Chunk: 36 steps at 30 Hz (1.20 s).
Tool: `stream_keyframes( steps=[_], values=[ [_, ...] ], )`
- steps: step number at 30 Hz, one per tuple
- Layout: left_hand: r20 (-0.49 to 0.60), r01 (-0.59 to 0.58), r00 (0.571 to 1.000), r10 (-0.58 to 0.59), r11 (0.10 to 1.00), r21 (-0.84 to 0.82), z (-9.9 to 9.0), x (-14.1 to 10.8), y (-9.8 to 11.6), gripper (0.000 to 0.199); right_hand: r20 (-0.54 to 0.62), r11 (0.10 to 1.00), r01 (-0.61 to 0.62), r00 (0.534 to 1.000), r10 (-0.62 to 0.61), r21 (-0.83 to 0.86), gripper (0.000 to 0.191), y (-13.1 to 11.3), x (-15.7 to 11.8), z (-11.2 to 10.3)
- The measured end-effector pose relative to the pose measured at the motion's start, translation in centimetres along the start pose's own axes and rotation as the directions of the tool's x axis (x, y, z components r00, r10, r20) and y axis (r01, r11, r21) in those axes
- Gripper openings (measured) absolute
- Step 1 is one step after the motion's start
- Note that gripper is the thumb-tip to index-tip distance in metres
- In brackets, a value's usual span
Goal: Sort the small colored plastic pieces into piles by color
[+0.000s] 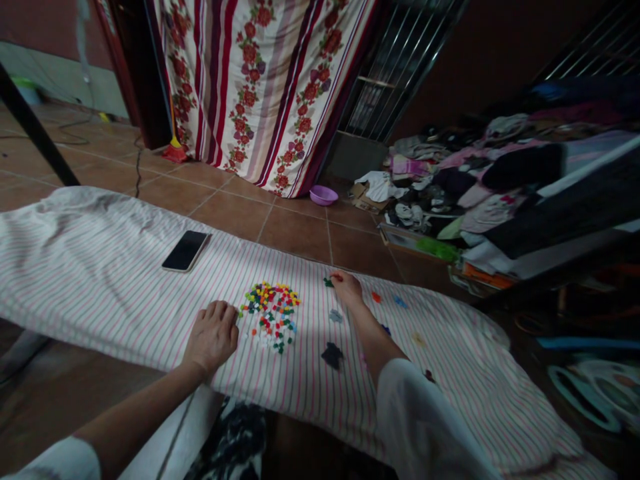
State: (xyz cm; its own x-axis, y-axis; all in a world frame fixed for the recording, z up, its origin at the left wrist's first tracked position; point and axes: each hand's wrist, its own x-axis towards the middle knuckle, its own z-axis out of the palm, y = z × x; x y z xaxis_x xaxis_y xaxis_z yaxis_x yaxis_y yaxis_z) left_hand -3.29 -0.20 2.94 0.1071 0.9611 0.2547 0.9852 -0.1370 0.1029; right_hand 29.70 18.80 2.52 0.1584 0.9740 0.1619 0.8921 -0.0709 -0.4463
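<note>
Striped-cloth tabletop, flat black phone left, multicoloured cubes centre, left fingers loosely extended, right fingers bunched beside dark-green pieces, grip unclear.

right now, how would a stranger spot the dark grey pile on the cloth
Find the striped cloth, then the big multicoloured pile on it. Right of that, lower in view than the right hand, sits the dark grey pile. It is all one dark shade, larger and darker than the pale grey pile above it.

cubes: multicoloured (some white) | cloth: pink-striped | basin: purple
</note>
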Motion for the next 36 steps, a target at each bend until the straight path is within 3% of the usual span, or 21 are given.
stream_keyframes(
  steps=[6, 14, 28, 36],
  values=[
    [-0.01, -0.004, 1.0, 0.004, 1.0, 0.009, 0.0, 0.0, 0.0, 0.018, 0.0, 0.998, 0.012, 1.0, -0.012, -0.059, 0.023, 0.1, -0.1, 0.5],
    [-0.016, -0.005, 1.0, 0.006, 1.0, 0.011, 0.1, 0.1, 0.0, 0.019, 0.014, 0.996, 0.085, 0.996, -0.085, 0.0, 0.026, -0.2, -0.4, 1.0],
    [-0.01, -0.002, 1.0, 0.002, 1.0, 0.008, -0.1, 0.0, 0.1, 0.019, 0.021, 0.997, 0.061, 0.998, -0.062, 0.055, 0.043, 0.9, -0.1, 1.5],
    [-0.023, -0.001, 1.0, 0.001, 1.0, -0.001, 0.1, 0.0, -0.1, 0.02, -0.048, 0.999, 0.038, 0.998, -0.038, 0.002, 0.039, -0.1, -1.2, 0.0]
  ],
)
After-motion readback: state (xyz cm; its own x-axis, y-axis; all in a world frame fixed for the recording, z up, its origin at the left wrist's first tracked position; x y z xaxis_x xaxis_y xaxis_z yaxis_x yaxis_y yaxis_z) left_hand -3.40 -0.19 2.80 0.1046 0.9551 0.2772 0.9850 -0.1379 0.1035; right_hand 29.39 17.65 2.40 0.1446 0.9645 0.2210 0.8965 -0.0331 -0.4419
